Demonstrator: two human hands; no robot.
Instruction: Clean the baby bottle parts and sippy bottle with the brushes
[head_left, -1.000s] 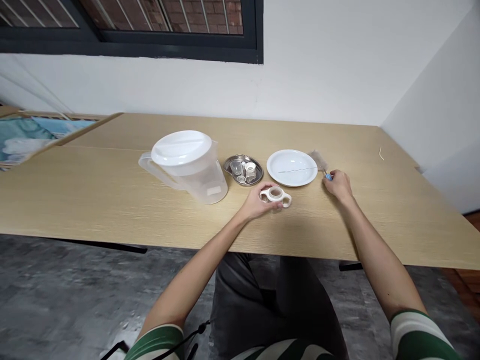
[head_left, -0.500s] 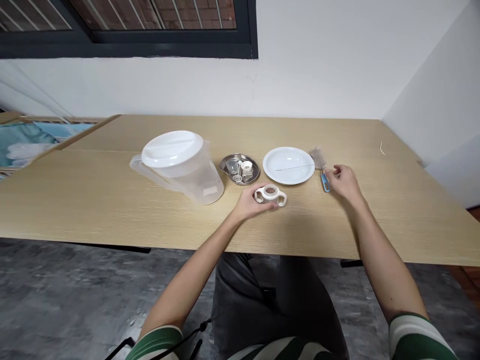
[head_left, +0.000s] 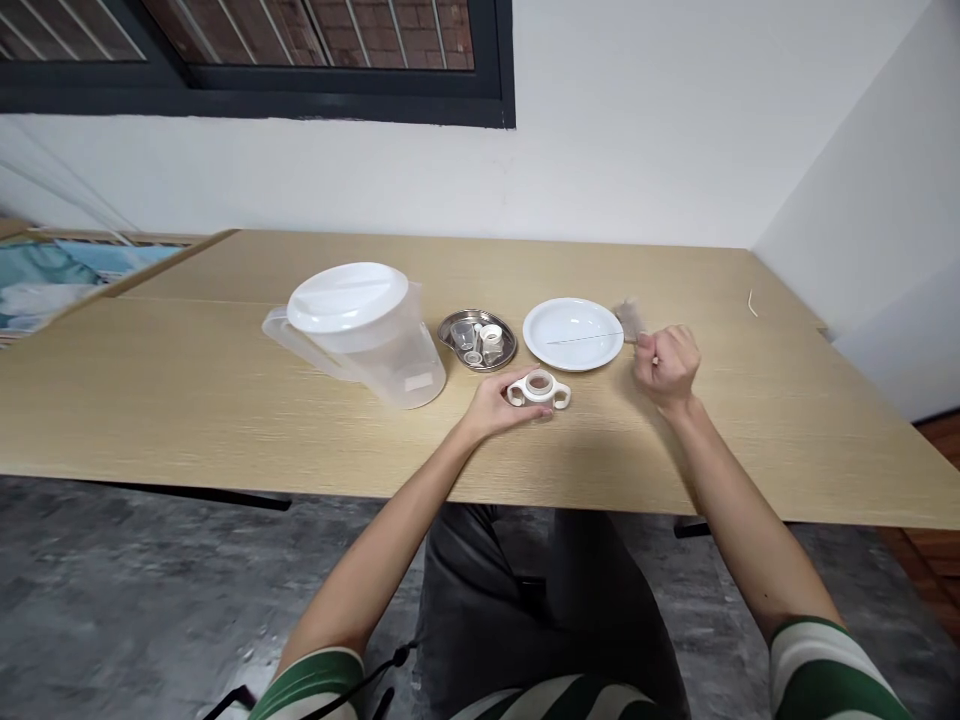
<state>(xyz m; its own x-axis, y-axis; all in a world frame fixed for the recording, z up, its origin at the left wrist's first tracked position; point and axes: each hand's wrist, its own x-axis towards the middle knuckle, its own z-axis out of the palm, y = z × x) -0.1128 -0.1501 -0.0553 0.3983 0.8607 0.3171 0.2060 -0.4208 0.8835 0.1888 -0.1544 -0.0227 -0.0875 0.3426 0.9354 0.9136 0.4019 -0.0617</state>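
Note:
My left hand (head_left: 501, 403) is closed around the left side of a small clear bottle with a white two-handled collar (head_left: 539, 387), its round opening facing up. Right of the white plate (head_left: 574, 350), my right hand (head_left: 667, 366) is wrapped round the handle of a brush with pale bristles (head_left: 629, 318); the blue handle is hidden in the fist. A thin dark wire lies across the plate, reaching toward the brush. Behind my left hand sits a metal kidney dish (head_left: 448, 328) holding small clear and white parts, among them a white ring (head_left: 491, 333).
A large translucent pitcher (head_left: 397, 350) with a white lid stands left of the metal dish. A short pale strip (head_left: 751, 303) lies at the table's (head_left: 300, 440) far right. Behind the table is a white wall with a dark-framed window.
My right hand has closed over the blue handle, covering it, and moved slightly left. My left hand keeps its hold on the bottle.

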